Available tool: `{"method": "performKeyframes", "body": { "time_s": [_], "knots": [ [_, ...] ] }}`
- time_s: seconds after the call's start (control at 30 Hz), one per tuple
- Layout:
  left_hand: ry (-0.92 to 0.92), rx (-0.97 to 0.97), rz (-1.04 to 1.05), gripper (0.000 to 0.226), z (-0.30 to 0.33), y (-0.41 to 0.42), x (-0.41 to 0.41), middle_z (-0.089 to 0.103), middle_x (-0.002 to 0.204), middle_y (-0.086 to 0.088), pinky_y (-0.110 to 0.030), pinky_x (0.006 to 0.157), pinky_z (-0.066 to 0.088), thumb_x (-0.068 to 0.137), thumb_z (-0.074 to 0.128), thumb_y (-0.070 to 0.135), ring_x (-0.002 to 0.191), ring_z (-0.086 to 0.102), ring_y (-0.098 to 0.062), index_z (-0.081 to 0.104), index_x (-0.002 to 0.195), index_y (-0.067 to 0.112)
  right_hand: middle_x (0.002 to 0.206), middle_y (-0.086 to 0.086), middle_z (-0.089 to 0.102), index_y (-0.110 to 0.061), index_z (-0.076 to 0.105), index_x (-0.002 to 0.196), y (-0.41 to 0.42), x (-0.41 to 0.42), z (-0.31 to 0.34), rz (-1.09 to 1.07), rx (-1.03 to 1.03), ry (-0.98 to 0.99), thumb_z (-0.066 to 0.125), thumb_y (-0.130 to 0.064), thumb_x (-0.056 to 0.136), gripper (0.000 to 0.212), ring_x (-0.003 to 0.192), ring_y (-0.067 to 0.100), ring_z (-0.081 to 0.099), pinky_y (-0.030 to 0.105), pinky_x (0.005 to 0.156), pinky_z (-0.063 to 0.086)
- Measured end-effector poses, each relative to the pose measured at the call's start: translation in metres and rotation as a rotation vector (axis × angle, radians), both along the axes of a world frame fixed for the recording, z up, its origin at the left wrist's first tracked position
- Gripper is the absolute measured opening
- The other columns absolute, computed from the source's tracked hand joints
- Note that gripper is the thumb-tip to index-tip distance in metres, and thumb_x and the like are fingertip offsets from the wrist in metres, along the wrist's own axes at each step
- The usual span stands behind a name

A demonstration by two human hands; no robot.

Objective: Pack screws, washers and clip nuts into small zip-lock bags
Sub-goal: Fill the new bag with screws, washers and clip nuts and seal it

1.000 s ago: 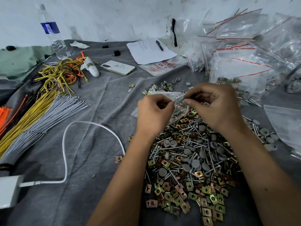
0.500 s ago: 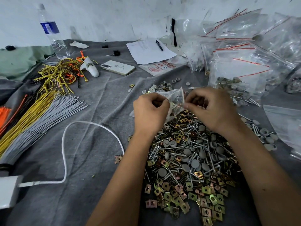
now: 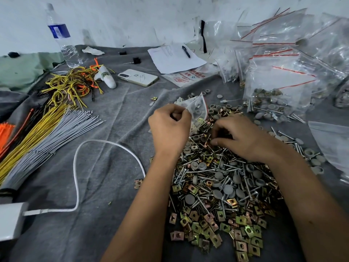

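Two hands work over the pile of screws, washers and clip nuts [image 3: 222, 186] on the grey-clothed bench [image 3: 105, 167]. Left hand [image 3: 170, 129] pinches a small zip-lock bag [image 3: 196, 108] upright at the pile's far edge; right hand [image 3: 243, 138] rests on the pile, fingers [image 3: 220, 129] curled into the parts.
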State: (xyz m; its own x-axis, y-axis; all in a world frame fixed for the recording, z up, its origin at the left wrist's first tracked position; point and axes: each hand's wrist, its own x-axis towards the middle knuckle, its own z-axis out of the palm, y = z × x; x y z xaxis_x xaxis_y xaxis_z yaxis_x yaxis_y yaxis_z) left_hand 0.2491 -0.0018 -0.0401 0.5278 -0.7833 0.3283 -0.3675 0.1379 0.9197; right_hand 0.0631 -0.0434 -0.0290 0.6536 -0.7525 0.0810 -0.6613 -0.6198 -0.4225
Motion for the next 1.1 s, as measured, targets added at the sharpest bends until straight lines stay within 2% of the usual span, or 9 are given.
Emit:
{"method": "performKeyframes", "body": {
  "time_s": [0.1,0.27,0.53,0.6,0.7,0.77,0.9,1.0,1.1],
  "knots": [
    [-0.025,0.015,-0.013,0.016,-0.001,0.0,-0.001,0.059,0.053,0.009,-0.025,0.044,0.04,0.087,0.07,0.008,0.048,0.052,-0.009,0.075,0.073,0.015,0.088,-0.013,0.07,-0.035,0.063,0.089,0.0,-0.001,0.002,-0.081,0.057,-0.312,0.074,-0.021,0.092,0.018,0.08,-0.005,0.067,0.007,0.066,0.048],
    [-0.042,0.021,-0.025,0.018,-0.001,0.0,-0.001,0.062,0.055,0.006,-0.032,0.044,0.045,0.087,0.07,0.008,0.05,0.055,-0.012,0.075,0.072,0.016,0.09,-0.019,0.075,-0.039,0.073,0.099,-0.002,-0.003,0.004,-0.086,0.095,-0.533,0.073,-0.014,0.093,0.025,0.083,-0.005,0.07,0.004,0.072,0.047],
    [-0.149,-0.008,-0.076,0.013,-0.003,0.001,-0.003,0.066,0.057,0.005,-0.022,0.046,0.046,0.087,0.071,0.009,0.049,0.056,-0.004,0.076,0.077,0.015,0.082,-0.003,0.077,-0.028,0.071,0.092,-0.005,0.002,-0.003,-0.055,0.238,-0.61,0.067,-0.019,0.098,0.012,0.079,0.011,0.073,0.024,0.074,0.058],
    [-0.233,-0.035,-0.129,0.012,-0.003,0.003,-0.005,0.061,0.055,0.004,-0.018,0.047,0.041,0.086,0.069,0.005,0.048,0.052,-0.006,0.076,0.091,0.015,0.081,-0.001,0.077,-0.03,0.072,0.09,-0.005,0.005,-0.005,-0.071,0.24,-0.672,0.067,-0.017,0.098,0.016,0.077,0.012,0.073,0.026,0.071,0.058],
    [-0.317,-0.062,-0.199,0.032,-0.004,0.004,-0.008,0.051,0.053,0.006,-0.016,0.049,0.036,0.086,0.064,-0.001,0.049,0.048,-0.009,0.068,0.113,0.017,0.082,0.003,0.077,-0.034,0.072,0.091,-0.003,0.008,-0.006,-0.094,0.268,-0.797,0.069,-0.017,0.096,0.018,0.075,0.013,0.073,0.025,0.066,0.056],
    [-0.318,-0.072,-0.218,0.029,-0.004,0.003,-0.007,0.047,0.052,0.006,-0.019,0.048,0.033,0.088,0.061,-0.003,0.048,0.045,-0.012,0.067,0.109,0.017,0.085,0.002,0.078,-0.035,0.073,0.094,-0.003,0.009,-0.006,-0.1,0.27,-0.832,0.07,-0.02,0.095,0.016,0.079,0.015,0.075,0.026,0.068,0.057],
    [-0.329,-0.076,-0.231,0.022,-0.007,0.002,-0.007,0.048,0.051,0.007,-0.019,0.046,0.029,0.09,0.06,-0.002,0.045,0.042,-0.011,0.074,0.098,0.014,0.095,-0.006,0.079,-0.037,0.075,0.101,-0.003,0.009,-0.007,-0.108,0.259,-0.808,0.075,-0.023,0.087,0.02,0.093,0.014,0.075,0.041,0.087,0.059],
    [-0.359,-0.091,-0.213,0.021,-0.004,0.003,-0.007,0.056,0.061,0.006,-0.029,0.053,0.041,0.092,0.061,0.003,0.055,0.053,-0.014,0.072,0.105,0.016,0.093,-0.01,0.078,-0.04,0.075,0.099,-0.002,0.009,-0.007,-0.146,0.191,-0.735,0.083,-0.014,0.082,0.031,0.094,0.007,0.073,0.047,0.092,0.059],
    [-0.338,-0.123,-0.223,0.011,-0.001,0.002,-0.007,0.066,0.081,0.007,-0.031,0.068,0.052,0.093,0.068,0.01,0.073,0.063,-0.011,0.074,0.101,0.014,0.09,-0.013,0.077,-0.039,0.074,0.098,0.0,0.009,-0.007,-0.155,0.126,-0.712,0.083,-0.01,0.082,0.034,0.09,0.003,0.073,0.041,0.087,0.06]
  ]
}}
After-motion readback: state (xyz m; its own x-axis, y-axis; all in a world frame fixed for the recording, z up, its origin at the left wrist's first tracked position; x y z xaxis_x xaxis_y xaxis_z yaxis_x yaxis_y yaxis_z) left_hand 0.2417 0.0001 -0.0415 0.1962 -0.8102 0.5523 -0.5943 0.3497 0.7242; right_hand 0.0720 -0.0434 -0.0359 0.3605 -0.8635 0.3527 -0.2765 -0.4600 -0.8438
